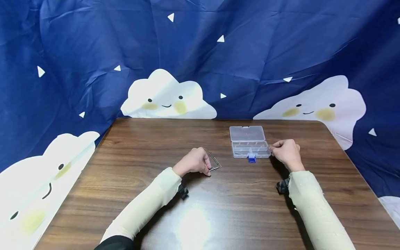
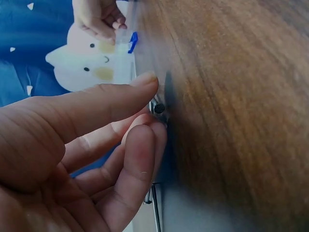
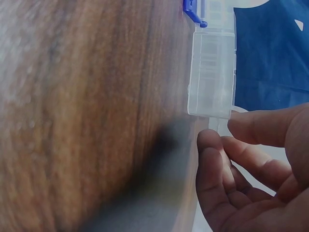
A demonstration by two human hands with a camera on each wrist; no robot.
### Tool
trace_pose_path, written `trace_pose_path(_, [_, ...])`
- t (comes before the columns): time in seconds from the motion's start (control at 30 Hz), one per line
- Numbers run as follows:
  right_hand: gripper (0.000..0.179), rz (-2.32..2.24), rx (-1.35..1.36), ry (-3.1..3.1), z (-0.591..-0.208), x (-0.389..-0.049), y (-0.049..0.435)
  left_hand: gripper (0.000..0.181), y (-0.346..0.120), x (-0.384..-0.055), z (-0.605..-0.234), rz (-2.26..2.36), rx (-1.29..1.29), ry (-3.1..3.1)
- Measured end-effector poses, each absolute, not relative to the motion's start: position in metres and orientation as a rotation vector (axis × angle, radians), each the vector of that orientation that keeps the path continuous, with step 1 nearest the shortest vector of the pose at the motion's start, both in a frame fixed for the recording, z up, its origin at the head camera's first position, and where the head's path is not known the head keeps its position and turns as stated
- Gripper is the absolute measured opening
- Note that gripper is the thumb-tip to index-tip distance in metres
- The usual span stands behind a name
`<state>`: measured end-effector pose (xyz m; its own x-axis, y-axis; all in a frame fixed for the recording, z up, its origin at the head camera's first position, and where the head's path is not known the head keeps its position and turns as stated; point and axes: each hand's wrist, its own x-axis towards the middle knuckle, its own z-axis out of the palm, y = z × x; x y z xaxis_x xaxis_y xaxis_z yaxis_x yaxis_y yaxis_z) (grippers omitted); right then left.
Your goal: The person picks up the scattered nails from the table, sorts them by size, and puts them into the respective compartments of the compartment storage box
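Note:
My left hand point(image 1: 197, 161) is low over the table, thumb and fingertips pinching a thin metal rod point(image 1: 214, 168). In the left wrist view, the round dark end of this rod point(image 2: 159, 108) shows between thumb and finger. More thin metal rods point(image 1: 216, 160) lie just beyond the hand; some in the left wrist view have small heads point(image 2: 148, 199). To the right sits a clear plastic compartment box point(image 1: 250, 150), lid raised back, blue latch point(image 1: 251, 159) facing me. My right hand point(image 1: 286, 152) holds the box's right end between thumb and curled fingers.
The brown wooden table point(image 1: 150, 139) extends around both hands, its far edge just behind the box lid point(image 1: 247, 133). A blue cloth point(image 1: 193, 45) with smiling white clouds hangs behind and beside it. Dark wrist cameras point(image 1: 282, 186) hang under both sleeves.

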<state>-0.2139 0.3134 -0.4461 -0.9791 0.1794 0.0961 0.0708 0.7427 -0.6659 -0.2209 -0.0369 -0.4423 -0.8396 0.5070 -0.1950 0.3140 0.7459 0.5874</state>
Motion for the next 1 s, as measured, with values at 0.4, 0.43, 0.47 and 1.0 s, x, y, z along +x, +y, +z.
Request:
trace_pose_path(0.4, [0.02,1.033,-0.222,-2.83,-0.4418,-0.2126,0.3144,0.019,-0.0334,-0.219,-0.4423,0.707,0.651,2.648])
trace_pose_path(0.43, [0.02,1.031,-0.223,-2.831,-0.4419,-0.2125,0.3145,0.019,-0.0329,-0.219,-0.4425,0.694,0.657,2.656])
trace_pose_path(0.47, [0.02,1.031,-0.224,-2.832,-0.442,-0.2123,0.3146,0.019,-0.0324,-0.2189,-0.4426,0.684,0.664,2.659])
trace_pose_path(1.0, [0.021,1.021,-0.194,-2.828,-0.4443,-0.2135,0.3155,0.016,-0.0273,-0.2263,-0.4332,0.81,0.765,2.609])
